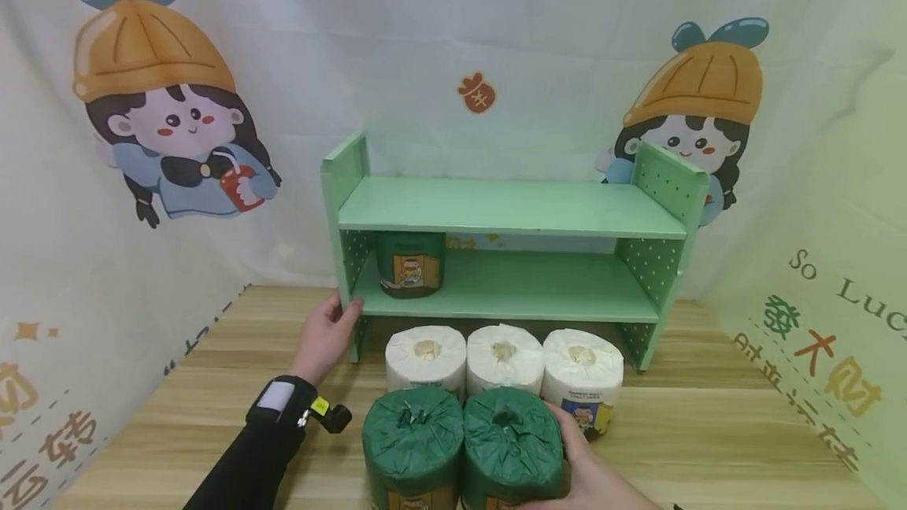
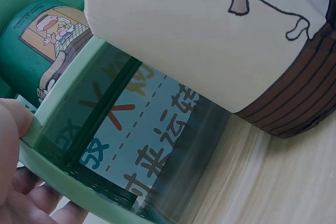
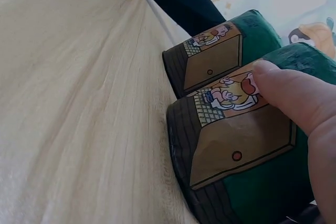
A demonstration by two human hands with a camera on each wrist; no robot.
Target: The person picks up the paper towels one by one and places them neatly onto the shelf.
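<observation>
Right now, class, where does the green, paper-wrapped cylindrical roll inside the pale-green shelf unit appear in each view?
Head: the roll stands left of centre, at the left end of the shelf unit.
Left wrist: upper left.
Right wrist: not in it.
Shared landmark: wood-grain tabletop.

Green rack [image 1: 517, 207]: near the tabletop's [image 1: 708, 415] back edge
Left grip [image 1: 329, 337]: holds the rack's left side
Shelved green roll [image 1: 414, 246]: lower board, near its left end
White rolls [image 1: 505, 376]: three, in a row by the rack's front edge
Left front roll [image 1: 413, 455]: green, toward the tabletop's near edge
Right front roll [image 1: 513, 455]: green, beside it, held by the right grip [image 1: 588, 474]
</observation>
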